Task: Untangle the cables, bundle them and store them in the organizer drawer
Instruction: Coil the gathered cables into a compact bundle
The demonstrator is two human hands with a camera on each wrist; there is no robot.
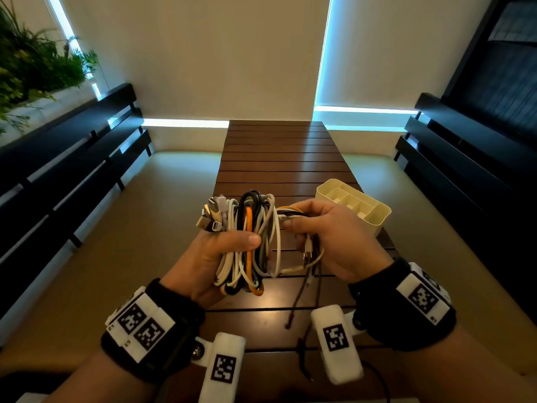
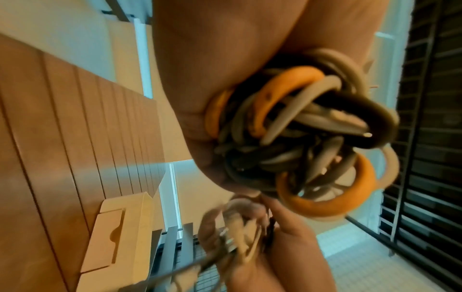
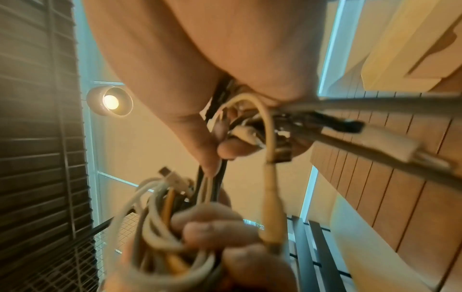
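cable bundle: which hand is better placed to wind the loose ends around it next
Probably the right hand. It already pinches the loose cable ends trailing off the cable bundle, while the left hand has its grip full holding the coils. The organizer drawer also sits on the right.

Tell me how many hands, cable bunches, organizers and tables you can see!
Hands: 2, the left hand and the right hand, both gripping cables
Cable bundle: 1, with white, black, grey and orange strands too tangled to count singly
Organizer: 1, cream, with dividers
Table: 1, dark slatted wood
Total: 5
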